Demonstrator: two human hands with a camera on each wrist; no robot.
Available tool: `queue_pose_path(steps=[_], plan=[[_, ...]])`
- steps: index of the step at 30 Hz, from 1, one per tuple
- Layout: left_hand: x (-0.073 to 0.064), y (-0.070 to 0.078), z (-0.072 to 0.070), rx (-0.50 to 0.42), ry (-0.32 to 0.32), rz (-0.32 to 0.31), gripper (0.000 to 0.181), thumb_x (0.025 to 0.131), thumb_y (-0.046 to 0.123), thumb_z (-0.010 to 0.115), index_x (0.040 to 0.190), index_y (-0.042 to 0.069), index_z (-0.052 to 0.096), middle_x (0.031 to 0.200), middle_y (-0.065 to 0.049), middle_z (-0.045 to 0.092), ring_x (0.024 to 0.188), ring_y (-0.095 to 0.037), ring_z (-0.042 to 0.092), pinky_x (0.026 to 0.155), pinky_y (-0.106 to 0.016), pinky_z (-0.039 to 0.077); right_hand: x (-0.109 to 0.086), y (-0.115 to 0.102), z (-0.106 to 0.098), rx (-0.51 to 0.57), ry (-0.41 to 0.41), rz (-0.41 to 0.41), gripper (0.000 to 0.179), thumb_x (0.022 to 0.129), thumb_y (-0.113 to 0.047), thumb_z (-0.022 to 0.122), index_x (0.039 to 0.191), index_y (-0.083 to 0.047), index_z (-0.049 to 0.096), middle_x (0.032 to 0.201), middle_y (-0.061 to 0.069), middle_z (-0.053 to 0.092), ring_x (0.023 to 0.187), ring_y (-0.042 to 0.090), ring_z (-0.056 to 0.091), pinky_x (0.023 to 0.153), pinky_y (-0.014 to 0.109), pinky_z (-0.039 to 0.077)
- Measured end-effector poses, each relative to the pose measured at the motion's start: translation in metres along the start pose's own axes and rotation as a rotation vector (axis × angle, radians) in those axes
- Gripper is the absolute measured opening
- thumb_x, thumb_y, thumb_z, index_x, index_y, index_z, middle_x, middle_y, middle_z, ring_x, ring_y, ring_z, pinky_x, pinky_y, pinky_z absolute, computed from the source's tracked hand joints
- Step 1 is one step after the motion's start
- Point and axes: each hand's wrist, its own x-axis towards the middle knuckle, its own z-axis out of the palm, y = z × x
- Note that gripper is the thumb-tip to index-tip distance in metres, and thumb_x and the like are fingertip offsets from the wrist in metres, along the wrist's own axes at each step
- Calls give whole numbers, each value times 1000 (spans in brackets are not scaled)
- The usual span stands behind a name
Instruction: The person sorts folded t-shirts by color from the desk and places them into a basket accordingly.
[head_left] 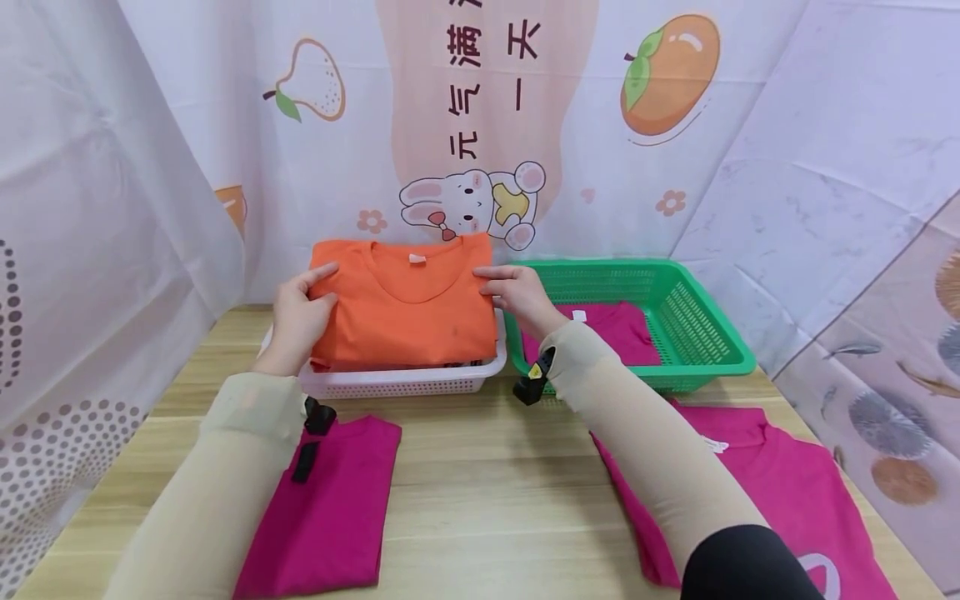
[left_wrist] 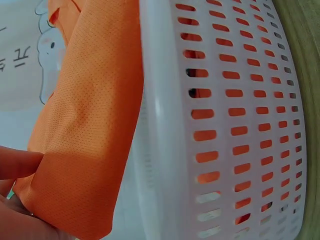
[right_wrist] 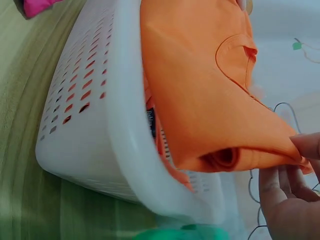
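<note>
Foreground of the wooden surface (head_left: 487,500): folded magenta T-shirt (head_left: 341,508) at left; larger-spread magenta shirt with white print (head_left: 795,492) at right, partly under the right forearm. Beyond, left hand (head_left: 298,317) and right hand (head_left: 521,296) each pinch one side of a folded orange T-shirt (head_left: 412,325), neckline up, over the white perforated basket (head_left: 397,377); more orange cloth (right_wrist: 177,172) beneath. Just right, green basket (head_left: 705,321) holding a magenta garment (head_left: 611,333). Behind: fruit-and-rabbit-print curtain (head_left: 330,175).

Orange shirt (head_left: 416,321), white basket (head_left: 405,380), green basket (head_left: 693,317), magenta shirts (head_left: 337,508), fruit-printed white cloth (head_left: 341,171)
</note>
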Motion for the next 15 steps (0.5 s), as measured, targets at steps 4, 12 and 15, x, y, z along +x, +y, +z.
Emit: queue_pose_path(steps=[4, 12, 15], plan=[[5, -6, 0, 7, 5, -10, 51, 94, -2, 47, 143, 12, 53, 157, -11, 38, 149, -25, 27, 121, -44, 27, 7, 7, 4, -17, 32, 6, 36, 93, 0, 62, 128, -6, 67, 140, 10, 58, 122, 26, 59, 104, 36, 50], [8, -19, 1, 49, -7, -19, 51, 95, -2, 47, 144, 11, 53, 158, -14, 36, 149, -28, 25, 121, -47, 26, 11, 19, 10, -25, 70, -1, 35, 91, 2, 65, 126, -3, 68, 138, 12, 56, 117, 25, 60, 102, 37, 51], [8, -24, 2, 68, -14, -18, 52, 94, -3, 48, 144, 11, 53, 157, -15, 37, 149, -28, 25, 121, -48, 25, 10, 22, 12, -25, 80, -4, 35, 90, 3, 65, 125, -2, 68, 137, 12, 57, 116, 25, 60, 102, 37, 51]])
